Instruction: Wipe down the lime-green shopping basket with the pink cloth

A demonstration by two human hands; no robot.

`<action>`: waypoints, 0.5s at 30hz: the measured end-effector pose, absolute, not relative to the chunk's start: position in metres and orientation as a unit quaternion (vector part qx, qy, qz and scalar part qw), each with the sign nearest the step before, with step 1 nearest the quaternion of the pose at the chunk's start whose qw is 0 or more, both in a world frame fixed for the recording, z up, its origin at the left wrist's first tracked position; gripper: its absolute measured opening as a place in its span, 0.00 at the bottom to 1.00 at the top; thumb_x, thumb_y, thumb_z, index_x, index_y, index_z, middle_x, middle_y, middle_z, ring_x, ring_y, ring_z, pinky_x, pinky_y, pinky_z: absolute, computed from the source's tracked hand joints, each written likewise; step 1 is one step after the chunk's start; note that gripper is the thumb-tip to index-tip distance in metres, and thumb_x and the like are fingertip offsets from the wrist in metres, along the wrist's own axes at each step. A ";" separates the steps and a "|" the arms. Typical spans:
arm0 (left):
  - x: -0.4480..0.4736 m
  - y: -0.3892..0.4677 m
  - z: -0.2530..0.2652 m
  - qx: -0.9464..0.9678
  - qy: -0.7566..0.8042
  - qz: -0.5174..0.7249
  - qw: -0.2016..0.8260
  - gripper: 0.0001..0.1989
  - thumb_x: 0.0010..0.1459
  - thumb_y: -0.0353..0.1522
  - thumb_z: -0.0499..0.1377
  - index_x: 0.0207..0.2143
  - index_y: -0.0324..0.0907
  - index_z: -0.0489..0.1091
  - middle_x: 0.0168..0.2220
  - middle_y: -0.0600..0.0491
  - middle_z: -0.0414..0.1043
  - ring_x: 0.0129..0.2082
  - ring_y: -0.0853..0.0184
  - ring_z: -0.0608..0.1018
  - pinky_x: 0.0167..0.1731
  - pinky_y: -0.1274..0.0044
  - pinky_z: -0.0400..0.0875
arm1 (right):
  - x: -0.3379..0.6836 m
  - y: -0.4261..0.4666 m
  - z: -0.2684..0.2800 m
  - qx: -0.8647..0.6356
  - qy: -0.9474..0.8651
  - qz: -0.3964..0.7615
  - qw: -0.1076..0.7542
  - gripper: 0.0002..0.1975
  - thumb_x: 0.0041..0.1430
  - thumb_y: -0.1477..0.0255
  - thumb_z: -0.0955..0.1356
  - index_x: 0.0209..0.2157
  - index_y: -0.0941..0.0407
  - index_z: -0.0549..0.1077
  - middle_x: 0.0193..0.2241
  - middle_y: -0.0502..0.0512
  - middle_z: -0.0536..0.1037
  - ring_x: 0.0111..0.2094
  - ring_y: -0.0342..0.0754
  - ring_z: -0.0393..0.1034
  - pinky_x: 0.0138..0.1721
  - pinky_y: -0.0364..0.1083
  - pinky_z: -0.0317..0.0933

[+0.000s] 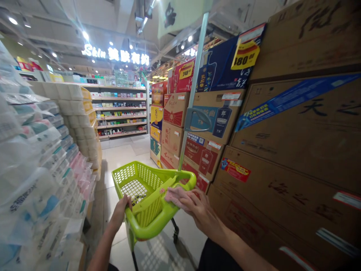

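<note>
A lime-green plastic shopping cart (pixel 152 226) stands in front of me, its basket pointing away down the aisle. My left hand (pixel 122 210) is closed round the cart's near left rim, thumb on top. In my right hand (pixel 199 207) is a pale pink cloth (pixel 176 196), pressed against the right part of the cart's handle. The fingers lie over the cloth and hide part of it. A metal pole (pixel 194 94) with a grey bracket (pixel 199 119) rises from the cart's right side and carries a pale sign (pixel 180 17) at the top.
Stacked cartons (pixel 293 150) form a wall close on the right. Plastic-wrapped paper packs (pixel 42 169) are piled on the left, with more white packs (pixel 76 109) behind. Tiled floor (pixel 124 148) leads to shelves of small goods (pixel 121 109) under a lit sign (pixel 115 54).
</note>
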State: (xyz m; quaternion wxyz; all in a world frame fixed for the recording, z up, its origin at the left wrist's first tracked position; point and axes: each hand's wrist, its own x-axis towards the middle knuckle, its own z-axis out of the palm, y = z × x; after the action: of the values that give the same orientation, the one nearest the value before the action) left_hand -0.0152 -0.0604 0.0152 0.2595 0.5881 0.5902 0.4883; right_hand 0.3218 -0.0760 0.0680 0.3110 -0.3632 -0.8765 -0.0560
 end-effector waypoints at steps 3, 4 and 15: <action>-0.023 -0.045 0.061 0.631 0.600 0.457 0.183 0.29 0.57 0.58 0.44 0.24 0.43 0.65 0.30 0.51 0.72 0.33 0.63 0.75 0.37 0.69 0.72 | 0.319 -0.077 0.046 -0.355 -0.867 -0.040 0.347 0.23 0.59 0.83 0.59 0.51 0.47 0.70 0.54 0.56 0.68 0.62 0.57 0.53 0.59 0.63 0.53; -0.021 -0.041 0.081 0.648 0.593 0.466 0.109 0.27 0.57 0.56 0.48 0.22 0.43 0.63 0.39 0.47 0.73 0.42 0.60 0.75 0.47 0.66 0.70 | 0.315 -0.078 0.042 -0.350 -0.869 -0.035 0.348 0.24 0.59 0.84 0.59 0.51 0.47 0.69 0.54 0.57 0.68 0.63 0.57 0.53 0.60 0.64 0.51; 0.055 0.011 0.225 0.742 0.533 0.346 -0.214 0.13 0.56 0.33 0.54 0.20 0.38 0.64 0.71 0.62 0.26 0.68 0.49 0.23 0.60 0.49 0.19 | 0.293 -0.026 0.069 -0.397 -0.801 0.172 0.414 0.22 0.60 0.76 0.60 0.54 0.51 0.69 0.46 0.55 0.75 0.47 0.51 0.66 0.51 0.51 0.60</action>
State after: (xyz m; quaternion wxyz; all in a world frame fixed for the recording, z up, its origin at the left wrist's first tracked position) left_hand 0.0551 0.0114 0.2253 -0.2136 0.7418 0.5332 0.3461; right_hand 0.2934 -0.0256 0.0690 0.4138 -0.3969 -0.8010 0.1721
